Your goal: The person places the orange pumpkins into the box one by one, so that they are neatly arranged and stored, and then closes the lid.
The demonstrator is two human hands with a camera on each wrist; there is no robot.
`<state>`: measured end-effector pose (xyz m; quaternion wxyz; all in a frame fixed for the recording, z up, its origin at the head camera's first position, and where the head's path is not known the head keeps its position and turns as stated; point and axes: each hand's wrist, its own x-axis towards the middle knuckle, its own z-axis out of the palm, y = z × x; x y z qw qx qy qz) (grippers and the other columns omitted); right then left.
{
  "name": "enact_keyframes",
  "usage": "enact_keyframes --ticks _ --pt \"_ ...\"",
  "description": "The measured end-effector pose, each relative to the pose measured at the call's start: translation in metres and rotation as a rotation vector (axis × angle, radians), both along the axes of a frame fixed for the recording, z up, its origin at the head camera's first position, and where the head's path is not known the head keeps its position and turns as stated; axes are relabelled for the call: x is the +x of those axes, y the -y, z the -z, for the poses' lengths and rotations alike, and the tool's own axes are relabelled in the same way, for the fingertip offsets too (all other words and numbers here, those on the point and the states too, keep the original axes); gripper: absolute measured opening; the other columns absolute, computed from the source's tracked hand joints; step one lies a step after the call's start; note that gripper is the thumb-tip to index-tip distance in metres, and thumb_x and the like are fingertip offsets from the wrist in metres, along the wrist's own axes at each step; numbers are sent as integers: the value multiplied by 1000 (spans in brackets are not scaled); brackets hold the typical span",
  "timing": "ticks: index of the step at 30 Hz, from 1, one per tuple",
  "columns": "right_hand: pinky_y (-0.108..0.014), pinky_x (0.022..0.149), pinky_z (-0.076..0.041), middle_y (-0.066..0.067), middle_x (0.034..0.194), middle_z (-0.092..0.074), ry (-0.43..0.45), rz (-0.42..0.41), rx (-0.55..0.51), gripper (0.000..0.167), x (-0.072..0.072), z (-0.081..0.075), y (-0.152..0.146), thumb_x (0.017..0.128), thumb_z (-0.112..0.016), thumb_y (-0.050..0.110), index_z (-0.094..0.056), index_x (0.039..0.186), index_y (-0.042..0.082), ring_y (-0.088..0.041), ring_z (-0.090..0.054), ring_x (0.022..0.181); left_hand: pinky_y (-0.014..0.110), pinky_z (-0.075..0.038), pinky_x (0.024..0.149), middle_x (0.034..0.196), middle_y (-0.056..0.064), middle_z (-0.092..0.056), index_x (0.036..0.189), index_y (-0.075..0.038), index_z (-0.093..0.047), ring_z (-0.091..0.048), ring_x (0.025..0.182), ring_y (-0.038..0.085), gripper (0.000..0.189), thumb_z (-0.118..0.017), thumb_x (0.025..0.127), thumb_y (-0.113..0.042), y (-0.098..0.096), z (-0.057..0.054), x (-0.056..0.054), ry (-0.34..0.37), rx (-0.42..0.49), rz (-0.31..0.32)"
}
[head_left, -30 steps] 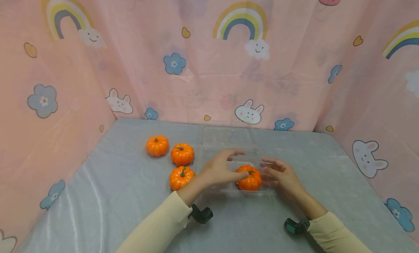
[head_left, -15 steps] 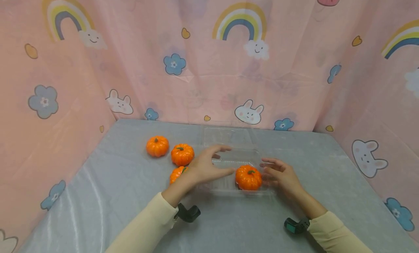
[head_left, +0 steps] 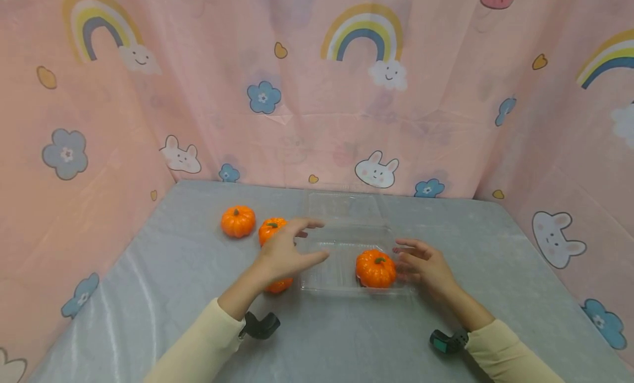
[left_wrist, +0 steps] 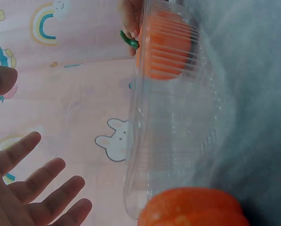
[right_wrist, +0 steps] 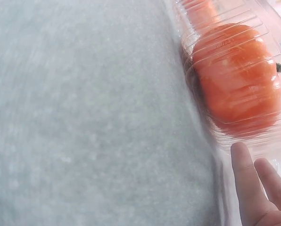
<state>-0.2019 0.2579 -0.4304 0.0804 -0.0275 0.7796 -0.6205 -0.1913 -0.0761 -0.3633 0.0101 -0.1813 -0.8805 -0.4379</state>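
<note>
An orange pumpkin [head_left: 375, 268] with a green stem sits at the right end of a clear plastic clamshell box [head_left: 328, 267], whose lid [head_left: 344, 208] lies open behind it. My left hand [head_left: 279, 255] is above the table left of the box, its fingers spread and nothing in it. It partly covers two pumpkins: one farther back [head_left: 269, 228] and one nearer [head_left: 280, 285]. Beside the box's right end, my right hand [head_left: 427, 267] has its fingertips at the clear wall. In the right wrist view those fingers [right_wrist: 246, 179] look straight and lie close to the plastic.
Another orange pumpkin [head_left: 238, 222] stands at the back left of the grey cloth-covered table [head_left: 153, 273]. A pink patterned curtain [head_left: 307, 135] closes off the back and both sides. Each wrist carries a small black camera [head_left: 261, 326].
My left hand has moved left, away from the pumpkin in the box, and now partly covers the two pumpkins beside the box. My right hand stays in place.
</note>
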Motion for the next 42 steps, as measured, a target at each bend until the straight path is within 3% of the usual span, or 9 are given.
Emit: enact_keyframes --ticks 9,18,27,32,42 --pt "-36 75 -59 -31 135 -50 -14 3 4 54 0 2 -1 96 -58 25 -41 140 -3 -11 -70 89 47 -51 95 128 -14 -57 123 -37 -59 -59 116 25 49 -76 77 -43 25 5 1 -25 -22 -49" --pt "-36 76 -59 -30 134 -52 -18 12 9 53 0 3 -2 96 -58 25 -42 139 -2 -10 -70 89 46 -50 95 132 -7 -57 124 -26 -61 -59 115 23 51 -75 78 -43 42 11 2 -42 -88 -89" --pt "-36 77 -59 -30 135 -50 -3 15 8 54 0 3 -2 96 -58 26 -41 140 -2 -12 -70 90 43 -52 87 122 -1 -62 120 -20 -63 -60 102 25 52 -78 75 -40 57 29 4 -44 -75 -114" --pt "-37 77 -59 -30 136 -49 5 19 10 54 1 2 -1 97 -58 26 -41 140 -1 -12 -70 91 44 -52 89 124 1 -61 121 -19 -62 -61 108 25 53 -79 74 -38 64 38 4 -20 -88 -121" --pt "-38 76 -59 -30 136 -49 13 17 14 52 1 1 -1 97 -56 24 -41 141 0 -12 -70 91 42 -53 88 120 4 -60 119 -16 -61 -62 104 25 56 -81 71 -36 70 48 4 37 -127 -130"
